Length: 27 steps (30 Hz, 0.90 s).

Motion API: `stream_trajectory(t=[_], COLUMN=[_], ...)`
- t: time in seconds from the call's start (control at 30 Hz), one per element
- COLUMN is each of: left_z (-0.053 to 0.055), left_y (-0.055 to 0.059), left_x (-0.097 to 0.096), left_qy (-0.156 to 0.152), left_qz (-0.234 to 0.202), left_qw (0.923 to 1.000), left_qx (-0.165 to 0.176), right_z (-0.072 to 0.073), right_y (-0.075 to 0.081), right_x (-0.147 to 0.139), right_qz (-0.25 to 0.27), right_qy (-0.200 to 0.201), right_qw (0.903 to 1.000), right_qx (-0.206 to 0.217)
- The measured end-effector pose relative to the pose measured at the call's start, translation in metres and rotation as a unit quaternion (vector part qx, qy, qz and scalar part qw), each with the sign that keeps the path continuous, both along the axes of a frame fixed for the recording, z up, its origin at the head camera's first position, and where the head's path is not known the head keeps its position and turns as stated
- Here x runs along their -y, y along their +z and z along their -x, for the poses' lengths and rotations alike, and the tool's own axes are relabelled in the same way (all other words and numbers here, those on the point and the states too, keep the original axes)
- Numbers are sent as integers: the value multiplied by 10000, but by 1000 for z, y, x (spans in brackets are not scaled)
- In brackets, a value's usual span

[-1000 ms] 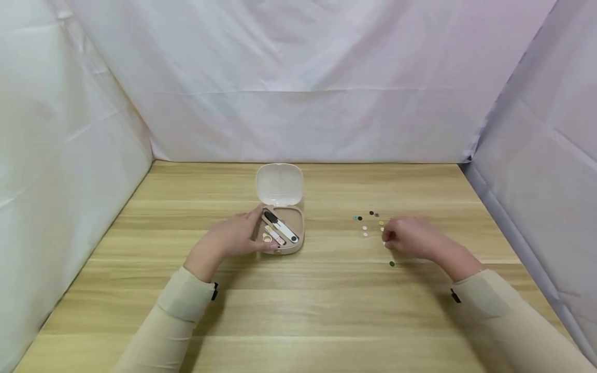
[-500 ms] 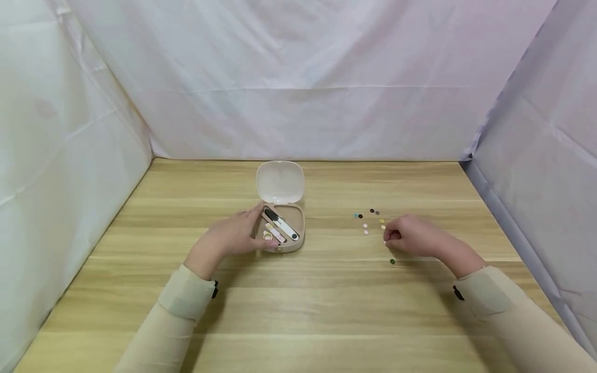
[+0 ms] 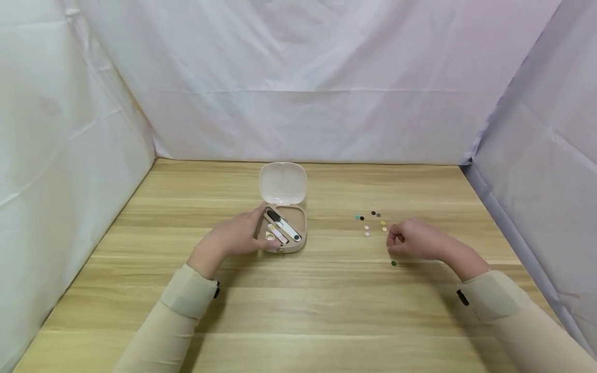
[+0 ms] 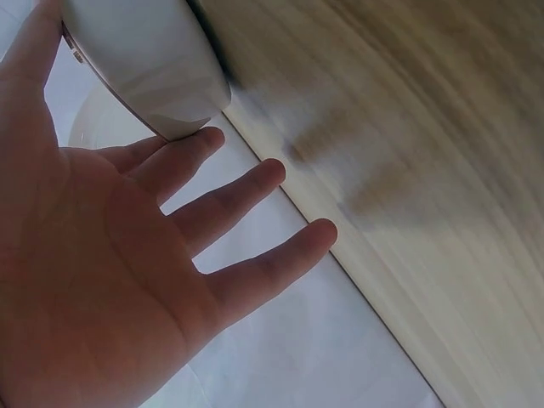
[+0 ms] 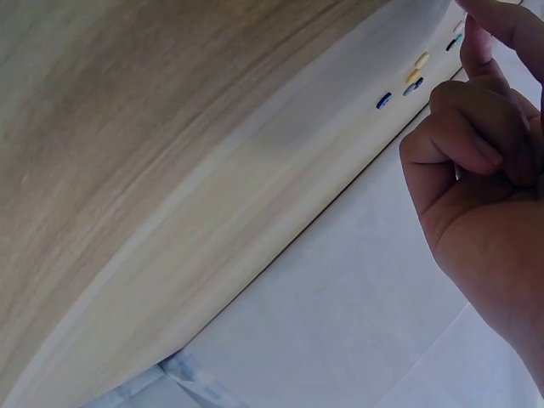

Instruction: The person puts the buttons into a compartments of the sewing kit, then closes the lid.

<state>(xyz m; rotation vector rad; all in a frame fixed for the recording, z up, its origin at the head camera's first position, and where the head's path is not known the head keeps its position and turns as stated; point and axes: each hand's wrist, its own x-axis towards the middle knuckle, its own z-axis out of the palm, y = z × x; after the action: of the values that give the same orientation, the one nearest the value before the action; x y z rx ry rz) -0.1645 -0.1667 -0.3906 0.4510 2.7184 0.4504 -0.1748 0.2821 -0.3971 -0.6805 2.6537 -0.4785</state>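
In the head view, an open beige case [image 3: 298, 247] with a raised translucent lid [image 3: 283, 182] stands left of centre. My left hand [image 3: 235, 235] grips its left side, thumb at the front edge and index finger at the back corner; the other fingers are spread in the left wrist view. Inside lie a long white tool [image 3: 288, 229] with a black end, a small patterned piece [image 3: 278, 234] and a gold ring [image 3: 270, 237]. To the right, my right hand [image 3: 417, 239] pinches at the tabletop with thumb and index finger, a tiny white button nearly hidden at the tips.
Small buttons lie beside my right hand: pink [image 3: 367, 228], yellow [image 3: 383, 222], cream [image 3: 384, 229], black [image 3: 361, 218], teal [image 3: 357, 217] and others. A green button [image 3: 394, 263] lies nearer the front. White cloth [image 3: 303, 119] surrounds the wooden table [image 3: 298, 311] at the back and sides.
The fingertips of my right hand have drawn slightly toward me, and the white button at them shows less. My left hand stays on the case.
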Motion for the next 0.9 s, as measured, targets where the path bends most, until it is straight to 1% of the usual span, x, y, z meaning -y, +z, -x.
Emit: stream_trajectory(t=[0.13, 0.27, 0.47, 0.8, 0.9], left_z=[1, 1, -1, -1, -1], left_y=[2, 3, 4, 5, 5], left_x=[-2, -3, -1, -1, -1], left_qy=[-36, -11, 36, 31, 36], left_qz=[-46, -47, 37, 81, 86], left_qw=[10000, 10000, 10000, 9999, 9999], left_qx=[9, 44, 65, 71, 85], right_z=[0, 2, 9, 19, 23], right_y=[4, 10, 19, 34, 38], right_x=[0, 5, 15, 29, 32], right_qz=[51, 45, 66, 167, 194], right_qy=[-54, -89, -4, 172, 109], right_qw=[9998, 9998, 9997, 9997, 9997], right_qx=[181, 199, 225, -80, -131])
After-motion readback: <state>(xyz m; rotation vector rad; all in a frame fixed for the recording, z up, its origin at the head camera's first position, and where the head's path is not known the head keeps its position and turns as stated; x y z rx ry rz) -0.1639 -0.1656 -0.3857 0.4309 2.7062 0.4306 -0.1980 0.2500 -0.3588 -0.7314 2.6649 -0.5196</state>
